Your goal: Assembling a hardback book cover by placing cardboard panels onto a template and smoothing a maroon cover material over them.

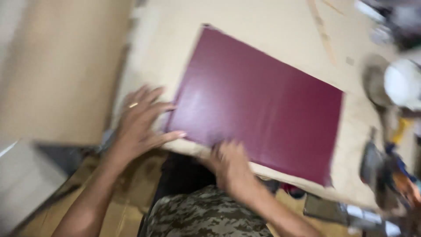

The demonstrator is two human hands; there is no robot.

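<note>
A large dark red glossy sheet (pixel 258 101) lies flat on a pale board table (pixel 175 39). My left hand (pixel 142 123), with a ring on one finger, rests open with fingers spread at the sheet's near left corner, fingertips touching its edge. My right hand (pixel 232 169) is blurred and presses on the sheet's near edge at the table's front; whether it grips the edge is unclear.
A white round container (pixel 403 83) and a clutter of tools (pixel 386 171) sit at the table's right side. A thin wooden strip (pixel 322 30) lies at the far side. A tan panel (pixel 57 70) stands at left. My camouflage-patterned clothing (pixel 206 215) shows below.
</note>
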